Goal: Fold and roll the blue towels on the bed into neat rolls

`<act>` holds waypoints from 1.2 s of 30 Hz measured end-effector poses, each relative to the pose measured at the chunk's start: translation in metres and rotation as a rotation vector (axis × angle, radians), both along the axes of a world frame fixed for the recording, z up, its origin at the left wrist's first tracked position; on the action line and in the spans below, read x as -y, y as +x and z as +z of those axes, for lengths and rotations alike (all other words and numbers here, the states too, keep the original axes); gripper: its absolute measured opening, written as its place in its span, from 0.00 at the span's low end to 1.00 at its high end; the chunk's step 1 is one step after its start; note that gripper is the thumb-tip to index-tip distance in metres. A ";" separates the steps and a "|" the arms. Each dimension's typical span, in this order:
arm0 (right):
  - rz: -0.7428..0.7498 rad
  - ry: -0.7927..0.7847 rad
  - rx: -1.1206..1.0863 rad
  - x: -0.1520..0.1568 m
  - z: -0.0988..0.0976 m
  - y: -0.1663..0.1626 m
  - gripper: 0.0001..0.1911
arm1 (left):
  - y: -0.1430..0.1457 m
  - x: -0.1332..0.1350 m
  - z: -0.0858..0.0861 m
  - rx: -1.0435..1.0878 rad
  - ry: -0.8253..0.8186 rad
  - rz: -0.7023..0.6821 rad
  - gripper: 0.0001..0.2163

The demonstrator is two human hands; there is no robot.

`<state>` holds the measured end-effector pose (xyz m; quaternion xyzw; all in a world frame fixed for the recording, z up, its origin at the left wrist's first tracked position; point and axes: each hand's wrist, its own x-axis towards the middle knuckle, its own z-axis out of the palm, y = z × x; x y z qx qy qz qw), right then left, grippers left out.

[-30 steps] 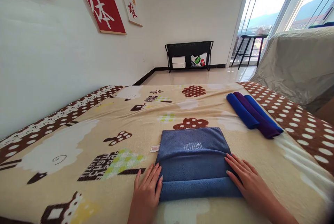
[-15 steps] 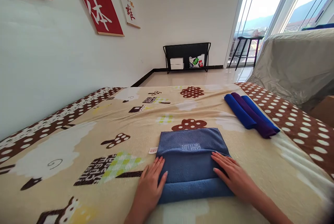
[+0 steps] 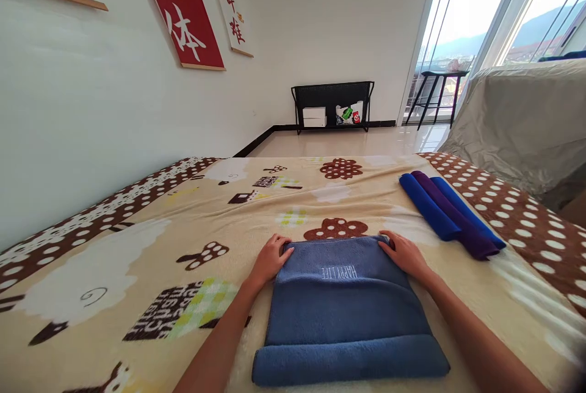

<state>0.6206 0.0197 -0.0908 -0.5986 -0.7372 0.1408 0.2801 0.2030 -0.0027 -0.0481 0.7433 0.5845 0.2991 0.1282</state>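
Note:
A blue-grey towel (image 3: 343, 307) lies on the patterned blanket (image 3: 256, 222), its near edge folded or rolled into a thick band and its far part flat, with "HAPPY LIFE" lettering upside down to me. My left hand (image 3: 273, 257) pinches the towel's far left corner between thumb and fingers. At the far right corner my right hand (image 3: 403, 252) grips the cloth the same way. Both forearms run along the towel's sides. To the right lie rolled towels, a blue one (image 3: 428, 207), a purple one (image 3: 458, 219) and another blue one (image 3: 471, 213), side by side.
Brown polka-dot borders (image 3: 513, 216) edge the blanket. Beyond it stand a black rack (image 3: 332, 93) with white boxes (image 3: 314, 116) and a dark stool (image 3: 437, 75) by the window. A covered piece of furniture (image 3: 526, 118) is at right; scrolls (image 3: 183, 14) hang on the left wall.
My hands have gone from lying on the towel's middle sides to its far corners, where they now grip. The view has tilted slightly. The rolled towels stay put on the blanket.

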 end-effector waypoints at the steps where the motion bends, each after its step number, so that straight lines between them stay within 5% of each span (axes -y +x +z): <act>1: 0.001 -0.004 -0.006 -0.003 -0.002 0.002 0.23 | -0.001 -0.001 -0.002 0.011 0.002 0.001 0.11; 11: -0.024 0.012 -0.105 -0.012 -0.010 0.009 0.17 | -0.005 -0.007 -0.009 0.118 -0.039 0.060 0.04; 20: -0.140 0.148 -0.121 -0.013 -0.008 0.010 0.20 | -0.008 -0.011 -0.015 0.185 -0.015 0.136 0.07; 29: -0.026 0.129 -0.062 -0.017 -0.008 0.008 0.20 | -0.002 -0.010 -0.009 0.153 -0.026 0.104 0.06; 36: -0.126 0.276 -0.052 -0.014 -0.005 0.002 0.18 | 0.002 -0.007 -0.006 0.143 -0.003 0.104 0.06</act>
